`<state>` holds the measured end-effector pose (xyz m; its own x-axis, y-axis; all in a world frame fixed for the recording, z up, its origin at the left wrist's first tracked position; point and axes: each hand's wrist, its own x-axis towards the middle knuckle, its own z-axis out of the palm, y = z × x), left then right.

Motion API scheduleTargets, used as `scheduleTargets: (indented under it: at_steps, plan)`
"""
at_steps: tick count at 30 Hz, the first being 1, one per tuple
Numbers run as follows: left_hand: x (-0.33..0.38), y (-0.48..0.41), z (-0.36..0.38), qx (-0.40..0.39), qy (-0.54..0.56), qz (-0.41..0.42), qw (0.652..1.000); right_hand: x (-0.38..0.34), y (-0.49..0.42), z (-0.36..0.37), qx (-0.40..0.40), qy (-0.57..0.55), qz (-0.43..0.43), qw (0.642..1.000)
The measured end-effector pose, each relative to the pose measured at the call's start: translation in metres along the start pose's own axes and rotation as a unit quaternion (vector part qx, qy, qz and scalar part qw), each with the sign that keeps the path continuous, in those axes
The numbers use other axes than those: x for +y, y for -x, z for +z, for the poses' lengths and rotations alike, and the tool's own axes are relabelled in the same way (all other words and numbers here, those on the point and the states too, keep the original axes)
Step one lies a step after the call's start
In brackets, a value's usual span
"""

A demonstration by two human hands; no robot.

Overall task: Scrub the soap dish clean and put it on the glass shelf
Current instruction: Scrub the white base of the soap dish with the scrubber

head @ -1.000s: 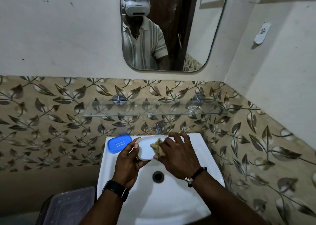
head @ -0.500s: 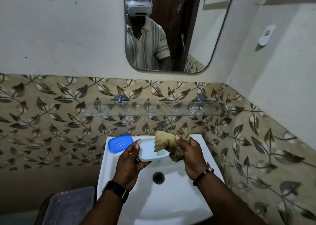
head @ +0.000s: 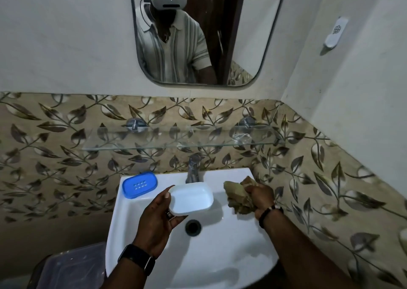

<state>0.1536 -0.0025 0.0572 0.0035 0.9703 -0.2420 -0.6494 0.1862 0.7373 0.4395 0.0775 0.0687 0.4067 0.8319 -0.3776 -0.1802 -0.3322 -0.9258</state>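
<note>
My left hand (head: pixel 157 220) holds the white soap dish base (head: pixel 191 198) over the sink bowl, its hollow side up and nothing in it. Off to the right, my right hand (head: pixel 261 197) grips a crumpled tan cloth (head: pixel 236 195) near the sink's right rim, apart from the dish. The blue perforated soap dish insert (head: pixel 139 184) lies on the sink's back left corner. A glass shelf (head: pixel 180 144) runs along the tiled wall above the tap.
The white sink (head: pixel 220 255) has a dark drain (head: pixel 193 227) and a chrome tap (head: pixel 193 167) at the back. A crumpled clear wrapper (head: pixel 241 137) lies on the shelf's right end. A lidded plastic bin (head: pixel 70 269) stands lower left. A mirror (head: pixel 198 33) hangs above.
My right hand has lifted the cloth out of the white dish and carried it to the right side of the sink. My left hand still holds the dish, now uncovered.
</note>
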Motion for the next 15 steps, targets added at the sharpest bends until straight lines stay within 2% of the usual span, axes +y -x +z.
scheduleTargets:
  at_steps: [10, 13, 15]
  plan:
    - [-0.008, -0.01, 0.012, 0.006, -0.045, -0.011, 0.999, -0.018, -0.082, 0.011, -0.09, 0.081, -0.053, 0.991]
    - [-0.01, -0.013, 0.015, 0.0, -0.054, -0.013, 0.998, -0.023, -0.108, 0.018, -0.119, 0.133, -0.077, 0.981]
    - [-0.011, -0.013, 0.016, 0.001, -0.06, -0.012, 0.998, -0.025, -0.122, 0.02, -0.121, 0.233, -0.102, 0.959]
